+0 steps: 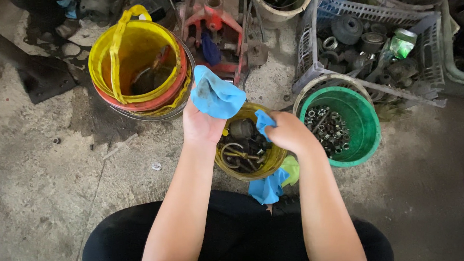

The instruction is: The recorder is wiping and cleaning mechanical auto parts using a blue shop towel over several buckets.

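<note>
My left hand (200,127) is raised over a small yellow tub (227,166) of rusty metal parts, and a blue rubber glove (217,94) covers its fingers. My right hand (290,134) is closed on a second piece of blue rubber (263,121) at the tub's right rim. More blue rubber (267,189) and a bit of green material (291,168) hang under my right wrist, above my black-clad lap. I cannot tell if the two blue pieces by my right hand are one glove.
A green tub (370,135) of nuts and washers stands to the right. A large yellow bucket (135,56) sits at the back left. A grey plastic crate (312,48) of metal parts is at the back right, and a red metal tool (214,21) lies behind. The floor is stained concrete.
</note>
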